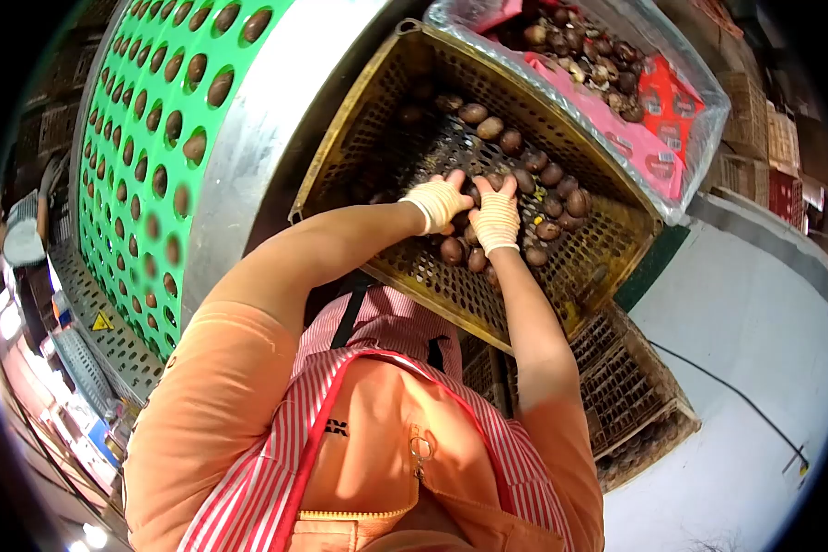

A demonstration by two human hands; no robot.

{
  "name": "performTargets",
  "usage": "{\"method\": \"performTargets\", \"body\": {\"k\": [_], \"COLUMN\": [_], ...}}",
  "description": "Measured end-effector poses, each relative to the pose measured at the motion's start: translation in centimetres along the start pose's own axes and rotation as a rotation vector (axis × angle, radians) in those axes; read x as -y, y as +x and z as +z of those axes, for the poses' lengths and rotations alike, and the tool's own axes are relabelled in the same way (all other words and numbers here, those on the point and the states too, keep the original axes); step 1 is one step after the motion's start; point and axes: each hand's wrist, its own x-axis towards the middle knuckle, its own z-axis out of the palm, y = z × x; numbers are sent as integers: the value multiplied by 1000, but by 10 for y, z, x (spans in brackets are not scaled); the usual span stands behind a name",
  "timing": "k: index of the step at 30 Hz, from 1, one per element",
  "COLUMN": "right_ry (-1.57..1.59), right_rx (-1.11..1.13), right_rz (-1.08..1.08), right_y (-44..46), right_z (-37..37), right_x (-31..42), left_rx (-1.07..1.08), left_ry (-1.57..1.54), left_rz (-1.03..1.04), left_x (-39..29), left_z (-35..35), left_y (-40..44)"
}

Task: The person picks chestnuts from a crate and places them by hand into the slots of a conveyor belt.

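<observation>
Smooth brown egg-shaped pieces (577, 203) are scattered across a grubby, hole-punched yellow crate (616, 241). They're touched by the ribbed-gloved left hand (437, 201) and right hand (495, 213), fingers slightly spread; any pinch can't be told. It's flanked by a curved metal panel (237, 138) and a plastic-lined container (705, 129); room's left at its right end.

Wears a short-sleeved orange top (213, 396), marked with black lettering (338, 428) and fitted with a yellow zip (359, 514) and a metal ring (420, 448). Over it, wears a red-and-white striped apron (271, 478) edged in plain red. Has pale, finely ribbed, fingerless gloves (498, 224).
</observation>
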Motion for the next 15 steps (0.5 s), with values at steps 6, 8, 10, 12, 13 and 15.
{"method": "performTargets", "body": {"k": [6, 8, 10, 12, 13, 15], "right_ry": [-97, -100, -108, -93, -95, 1109], "right_rx": [38, 48, 36, 44, 18, 1], "right_rz": [8, 21, 4, -35, -91, 268], "right_y": [9, 8, 10, 9, 12, 27], "right_z": [4, 4, 7, 4, 5, 21], "right_x": [4, 7, 2, 0, -5, -15], "left_rx": [-230, -171, -74, -70, -48, -285], "left_ry": [-387, -280, -62, -70, -187, -534], "left_rz": [-229, -116, 35, 23, -3, 50], "left_x": [7, 15, 15, 3, 2, 11], "left_z": [31, 36, 19, -8, -24, -24], "left_y": [13, 25, 20, -6, -22, -46]}}
